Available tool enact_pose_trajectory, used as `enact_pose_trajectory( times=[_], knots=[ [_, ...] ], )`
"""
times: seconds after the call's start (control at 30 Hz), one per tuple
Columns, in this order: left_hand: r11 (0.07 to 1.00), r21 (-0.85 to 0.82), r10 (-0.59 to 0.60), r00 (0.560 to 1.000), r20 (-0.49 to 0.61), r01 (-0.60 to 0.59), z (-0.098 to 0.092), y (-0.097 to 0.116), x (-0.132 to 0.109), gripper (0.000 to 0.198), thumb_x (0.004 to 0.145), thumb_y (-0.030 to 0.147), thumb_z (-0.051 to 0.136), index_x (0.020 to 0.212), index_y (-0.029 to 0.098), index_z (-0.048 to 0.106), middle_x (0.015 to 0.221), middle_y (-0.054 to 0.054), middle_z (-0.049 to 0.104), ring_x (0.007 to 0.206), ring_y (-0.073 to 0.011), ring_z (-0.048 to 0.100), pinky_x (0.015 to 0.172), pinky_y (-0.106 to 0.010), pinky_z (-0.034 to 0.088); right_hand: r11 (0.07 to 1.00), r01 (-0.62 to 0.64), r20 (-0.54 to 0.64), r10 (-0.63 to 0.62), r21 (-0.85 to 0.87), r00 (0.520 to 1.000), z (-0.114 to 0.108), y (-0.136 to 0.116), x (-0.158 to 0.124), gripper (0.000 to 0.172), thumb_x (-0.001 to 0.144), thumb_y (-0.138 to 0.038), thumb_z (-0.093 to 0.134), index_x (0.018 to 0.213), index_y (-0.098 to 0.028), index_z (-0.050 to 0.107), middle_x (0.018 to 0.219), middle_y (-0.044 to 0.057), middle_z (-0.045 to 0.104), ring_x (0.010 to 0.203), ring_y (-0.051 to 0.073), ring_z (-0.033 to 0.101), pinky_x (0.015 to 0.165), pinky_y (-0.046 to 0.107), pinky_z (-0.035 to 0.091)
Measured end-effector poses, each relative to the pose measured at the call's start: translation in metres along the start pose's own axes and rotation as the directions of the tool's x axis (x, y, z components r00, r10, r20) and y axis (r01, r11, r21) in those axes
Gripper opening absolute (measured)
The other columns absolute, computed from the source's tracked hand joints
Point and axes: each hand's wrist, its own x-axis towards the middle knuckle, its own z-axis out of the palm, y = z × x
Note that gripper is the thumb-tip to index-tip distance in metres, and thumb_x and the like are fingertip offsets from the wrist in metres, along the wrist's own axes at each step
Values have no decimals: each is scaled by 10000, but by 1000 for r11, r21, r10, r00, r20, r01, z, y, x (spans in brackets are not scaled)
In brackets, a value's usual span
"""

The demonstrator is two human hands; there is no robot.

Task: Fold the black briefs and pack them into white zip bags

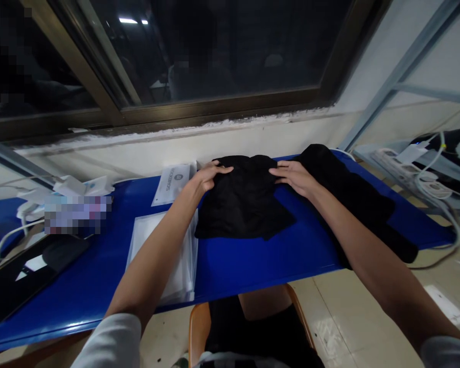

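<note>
We are resting our left hand (210,179) and right hand (294,177) on the upper edge of a folded black garment (241,204), which is lying flat on a blue table (230,268) beneath a dark window (199,51). Both hands are staying open, with the fingers stretched across the cloth and not closing on it. The garment is sitting between our forearms, near the table's far edge. To its right, a second stretch of black cloth (348,199) is running diagonally beneath our right forearm, and we cannot tell whether it joins the folded part. Just left of the garment, a printed leaflet (172,183) is lying near the far edge, and a clear plastic sleeve with white inside (161,255) is lying nearer us, under our left forearm. Farther left, a blurred packet (76,214) is lying beside white chargers (69,188), and a dark tablet (23,281) is resting at the table's near edge. On the right, a power strip (402,168) and a white cable (440,204) are sitting beyond the table, while a wooden chair (199,332) is standing below its near edge.
</note>
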Motion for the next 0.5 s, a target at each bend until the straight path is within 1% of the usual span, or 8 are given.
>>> enact_pose_trajectory(
  times=[0.03, 0.1, 0.17, 0.23, 0.33, 0.4, 0.43, 0.5],
  knots=[
    [1000, -5, 11, 1000, -8, -11, 1, -2, 1, 406, 570, 130, 928, 786, 194, 590, 753, -60, 692, 863, -284, 720, 863, -483, 574, 1000, 4, 25, -3, -20, 1000, 3, 1, 0, 394, 630, -378, 944, 826, -189, 660, 850, 40, 712, 774, 177, 682, 678, 308, 611],
    [1000, -8, 11, 1000, 1, -11, 4, 2, -1, 414, 586, 161, 924, 769, 196, 554, 745, -31, 672, 856, -249, 711, 874, -428, 573, 999, 25, 41, -23, -30, 999, 9, 1, -2, 443, 598, -407, 953, 815, -201, 627, 807, 21, 691, 723, 180, 671, 626, 328, 613],
    [998, -3, 57, 997, 47, -57, 9, 16, -8, 421, 588, 182, 928, 824, 182, 579, 831, -43, 703, 890, -238, 713, 895, -403, 570, 994, 105, -26, -104, 10, 994, 14, -3, -4, 471, 600, -451, 936, 815, -222, 585, 755, -15, 656, 638, 148, 627, 546, 285, 566],
    [986, 24, 162, 978, 132, -166, 15, 39, -19, 452, 601, 218, 932, 929, 171, 624, 969, -71, 736, 972, -252, 715, 930, -399, 565, 973, 223, -144, -212, 65, 967, 18, -13, -8, 458, 636, -462, 905, 832, -248, 550, 687, -56, 601, 563, 113, 561, 500, 234, 492],
    [917, 116, 347, 909, 232, -380, 25, 71, -35, 517, 658, 281, 919, 1094, 186, 657, 1139, -92, 737, 1141, -296, 676, 991, -414, 545, 931, 336, -245, -295, 146, 924, 22, -25, -15, 377, 718, -426, 847, 906, -288, 552, 639, -73, 564, 530, 111, 525, 495, 226, 439],
    [868, 212, 410, 890, 200, -448, 29, 77, -37, 546, 661, 294, 919, 1135, 196, 666, 1181, -88, 730, 1185, -305, 655, 1010, -411, 532, 932, 306, -246, -255, 195, 935, 25, -26, -16, 358, 734, -422, 824, 975, -302, 588, 665, -55, 612, 534, 130, 547, 498, 247, 444],
    [866, 253, 404, 902, 152, -431, 29, 75, -36, 554, 639, 281, 929, 1122, 190, 674, 1169, -86, 732, 1169, -299, 660, 1006, -399, 531, 945, 254, -234, -205, 207, 950, 27, -24, -16, 374, 715, -415, 833, 989, -298, 607, 677, -45, 637, 534, 137, 558, 495, 254, 446],
    [910, 280, 308, 950, 42, -307, 26, 64, -29, 546, 582, 242, 945, 1057, 164, 687, 1077, -90, 746, 1054, -280, 696, 951, -385, 552, 972, 125, -197, -85, 201, 977, 30, -18, -12, 412, 653, -377, 866, 985, -273, 646, 662, -32, 661, 510, 143, 561, 474, 259, 440]
  ],
)
